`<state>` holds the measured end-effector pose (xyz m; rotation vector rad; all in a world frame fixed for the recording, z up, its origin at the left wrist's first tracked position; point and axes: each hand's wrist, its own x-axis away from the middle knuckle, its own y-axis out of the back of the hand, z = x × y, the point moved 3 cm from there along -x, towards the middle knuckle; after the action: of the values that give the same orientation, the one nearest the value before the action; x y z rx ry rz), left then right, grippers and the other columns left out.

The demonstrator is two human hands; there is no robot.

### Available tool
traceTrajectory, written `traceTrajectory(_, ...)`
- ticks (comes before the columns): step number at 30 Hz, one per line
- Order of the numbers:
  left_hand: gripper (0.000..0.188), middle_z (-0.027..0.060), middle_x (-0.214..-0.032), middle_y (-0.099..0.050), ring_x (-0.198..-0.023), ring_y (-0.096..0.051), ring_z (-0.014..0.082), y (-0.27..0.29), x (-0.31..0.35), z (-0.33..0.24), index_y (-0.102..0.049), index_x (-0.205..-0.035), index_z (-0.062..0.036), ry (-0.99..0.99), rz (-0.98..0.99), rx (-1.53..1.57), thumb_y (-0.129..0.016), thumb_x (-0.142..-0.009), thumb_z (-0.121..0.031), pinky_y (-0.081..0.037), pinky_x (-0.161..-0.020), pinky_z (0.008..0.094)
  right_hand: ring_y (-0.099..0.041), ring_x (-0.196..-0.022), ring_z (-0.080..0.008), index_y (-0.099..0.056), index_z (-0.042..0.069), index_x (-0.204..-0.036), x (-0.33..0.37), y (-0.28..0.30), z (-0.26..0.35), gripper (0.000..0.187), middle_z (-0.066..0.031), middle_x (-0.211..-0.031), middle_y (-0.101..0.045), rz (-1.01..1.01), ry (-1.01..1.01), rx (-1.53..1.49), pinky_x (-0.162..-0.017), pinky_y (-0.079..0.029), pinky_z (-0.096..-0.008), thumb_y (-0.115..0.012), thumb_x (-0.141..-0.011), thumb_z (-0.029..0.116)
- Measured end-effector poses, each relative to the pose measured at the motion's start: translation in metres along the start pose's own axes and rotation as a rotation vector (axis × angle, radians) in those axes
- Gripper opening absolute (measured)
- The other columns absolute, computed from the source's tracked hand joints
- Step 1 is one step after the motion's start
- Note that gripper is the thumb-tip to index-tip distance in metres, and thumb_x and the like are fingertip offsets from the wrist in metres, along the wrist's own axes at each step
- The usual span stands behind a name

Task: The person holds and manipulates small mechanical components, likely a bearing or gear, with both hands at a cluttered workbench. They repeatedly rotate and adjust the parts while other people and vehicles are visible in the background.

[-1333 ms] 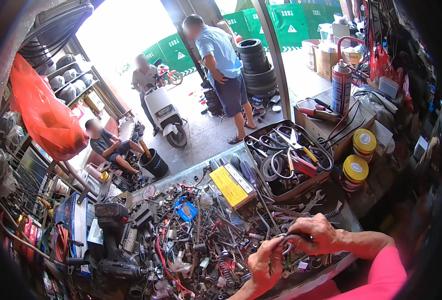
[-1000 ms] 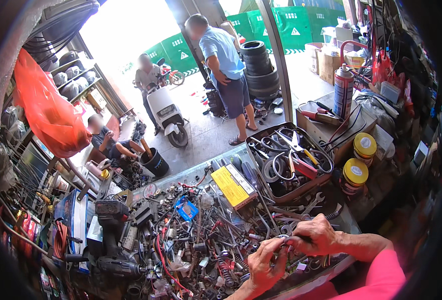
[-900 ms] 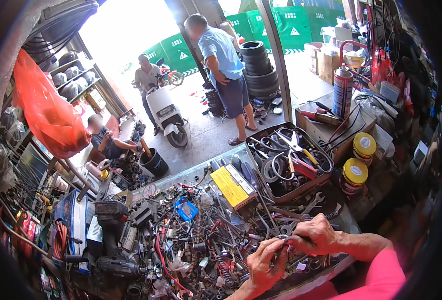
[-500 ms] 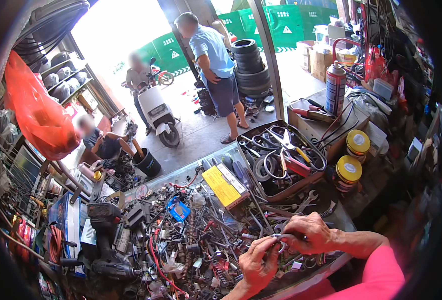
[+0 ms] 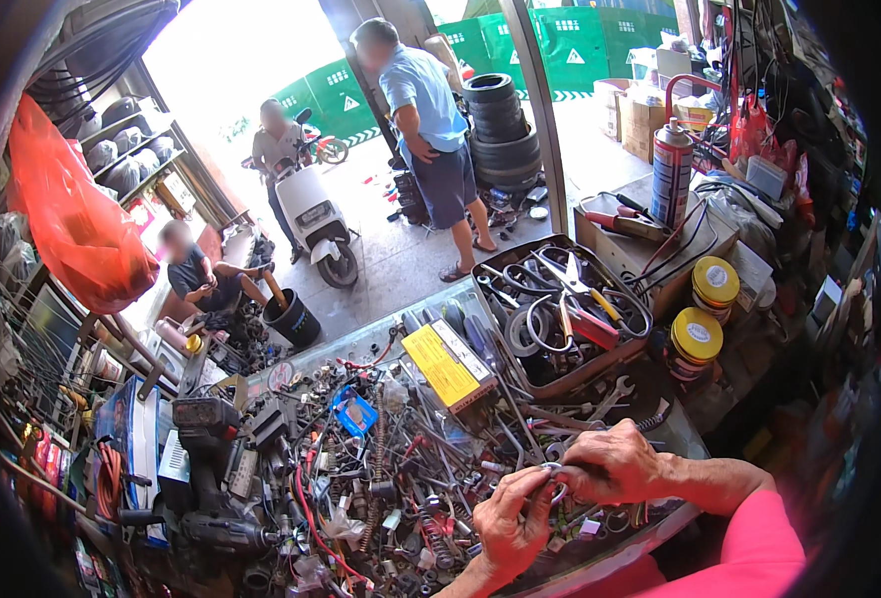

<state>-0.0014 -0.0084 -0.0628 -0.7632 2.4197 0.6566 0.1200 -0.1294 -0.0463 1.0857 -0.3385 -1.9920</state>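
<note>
Close together above the near right part of the workbench, both my hands pinch a small curved silvery metal ring [image 5: 560,490]. My left hand [image 5: 510,523] grips its left side between thumb and fingers. On the other side my right hand [image 5: 615,465] is closed over it, hiding part of it, so its exact kind stays unclear. Beneath and left of them lies a dense heap of small parts [image 5: 400,498]: screws, springs, wires and fittings. A metal wrench [image 5: 615,397] lies just beyond my right hand.
A yellow box [image 5: 448,364] sits on the heap, near a tray of tools [image 5: 560,314] with scissors on top. A cordless drill [image 5: 216,478] lies left. Yellow-lidded jars [image 5: 695,339] and a spray can [image 5: 672,174] stand right. Beyond are several people, a white scooter [image 5: 313,219] and stacked tyres [image 5: 500,130].
My hands stay almost in place on the metal ring, with only a slight shift of the fingers. The seated person at the left has moved a little.
</note>
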Motion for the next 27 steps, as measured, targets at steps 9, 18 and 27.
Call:
traceTrajectory(9,0.021,0.0127,-0.093,-0.068,-0.074,-0.068,0.0216,-0.002,0.011,0.011,-0.064,-0.101,-0.0027,0.088,-0.044,0.089,-0.069,-0.081,-0.001,-0.052,-0.059,0.0273,-0.059,-0.051,-0.0241,-0.058,0.002,-0.103,-0.006,0.008,0.013,0.033,-0.0116,-0.08,-0.063,0.025,-0.039,-0.111,-0.043,-0.046,-0.0311,-0.074,-0.077,0.012)
traceTrajectory(18,0.018,0.0129,-0.091,-0.066,-0.066,-0.067,0.0148,-0.002,0.007,0.007,-0.062,-0.101,0.0018,0.058,-0.008,0.075,-0.067,-0.083,0.002,-0.052,-0.058,0.0238,-0.06,-0.053,-0.0251,-0.059,0.002,-0.1,0.003,0.002,-0.002,0.027,-0.0106,-0.079,-0.063,0.029,0.02,0.01,-0.044,-0.046,-0.0328,-0.072,-0.078,0.011)
traceTrajectory(27,0.019,0.0128,-0.091,-0.067,-0.069,-0.066,0.0167,-0.001,0.011,0.011,-0.064,-0.102,-0.0025,0.168,-0.045,0.14,-0.068,-0.084,-0.002,-0.051,-0.058,0.0251,-0.059,-0.053,-0.0256,-0.059,0.001,-0.099,-0.002,-0.002,0.006,0.025,-0.0109,-0.075,-0.061,-0.019,0.006,-0.018,-0.042,-0.045,-0.0327,-0.072,-0.078,0.009)
